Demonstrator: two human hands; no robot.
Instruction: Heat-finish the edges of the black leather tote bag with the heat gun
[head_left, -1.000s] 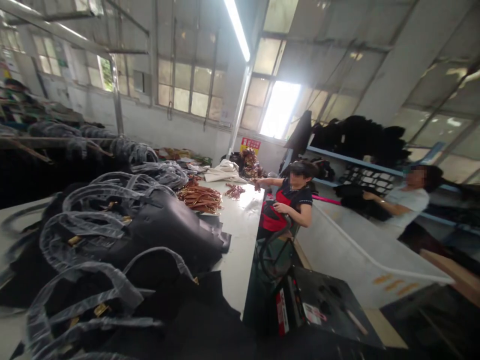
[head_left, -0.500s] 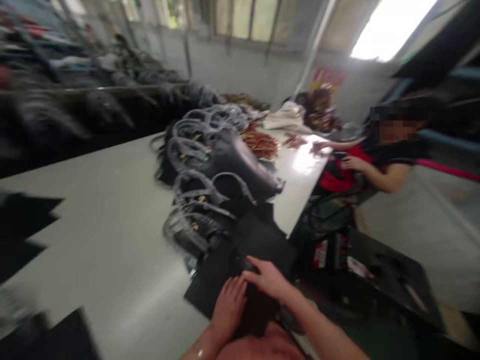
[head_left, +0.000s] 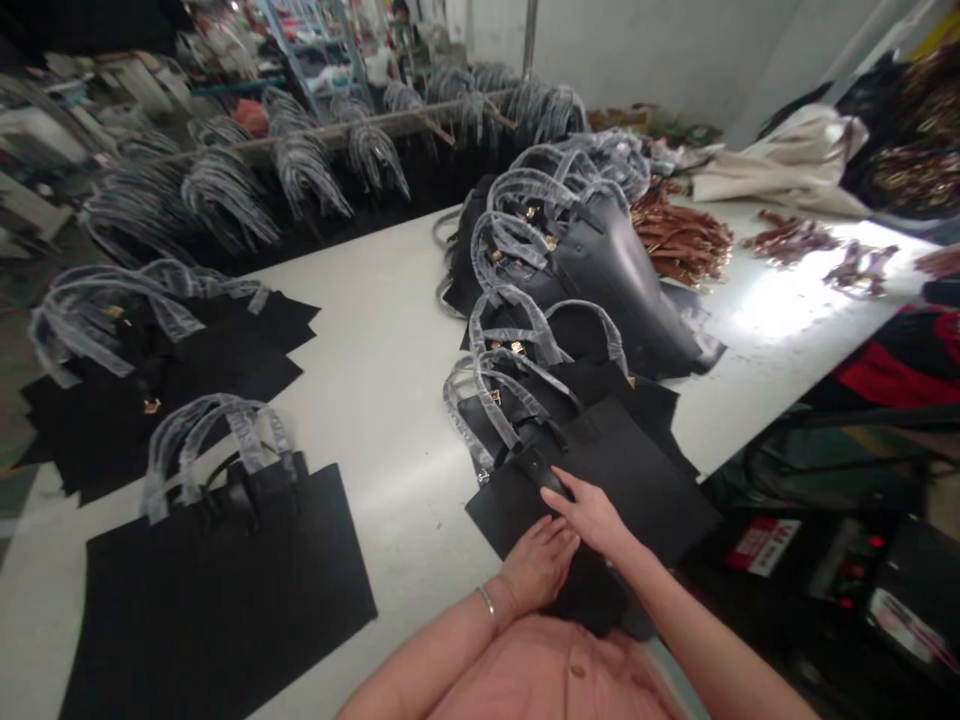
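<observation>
My left hand [head_left: 538,565] lies flat, fingers together, on the near part of a black leather bag [head_left: 615,490]. My right hand [head_left: 592,515] reaches across it, fingers straight and slightly parted, their tips at a dark strap [head_left: 541,470]; I can't tell whether they grip it. That bag sits on a pile of bags [head_left: 525,400] with plastic-wrapped handles [head_left: 517,325], and its corner appears to jut past the counter [head_left: 375,420] edge, above a machine [head_left: 814,570]. That's my worry: a careless drag could slide those slick layers and tip the bag off that edge. The pile's far end sits just beside a bundle of tan straps [head_left: 679,235]. Open room lies to my left, where bare counter runs between the pile and a flat black bag [head_left: 210,590].
</observation>
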